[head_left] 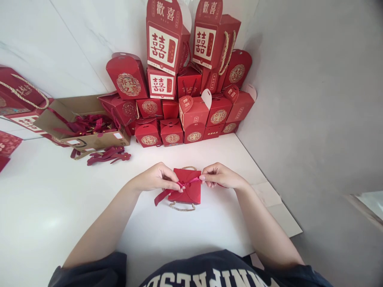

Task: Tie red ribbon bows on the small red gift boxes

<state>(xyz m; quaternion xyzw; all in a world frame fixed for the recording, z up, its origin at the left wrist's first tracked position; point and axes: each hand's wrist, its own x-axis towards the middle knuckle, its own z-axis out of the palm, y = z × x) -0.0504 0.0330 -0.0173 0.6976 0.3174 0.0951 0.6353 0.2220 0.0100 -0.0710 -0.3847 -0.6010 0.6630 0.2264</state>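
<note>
A small red gift box (189, 194) with gold rope handles lies on the white table (44, 223) in front of me. A dark red ribbon (163, 195) crosses its top and trails off to the left. My left hand (157, 178) pinches the ribbon at the box's left side. My right hand (220, 176) pinches the ribbon's other end at the box's right edge. Both hands have their fingers closed on the ribbon.
A pile of red gift boxes (182, 91) with gold emblems is stacked against the wall at the back. A brown cardboard box (89, 137) holding several red ribbons sits at the left, with loose ribbons (109, 155) beside it. More red bags (18, 99) lie at the far left.
</note>
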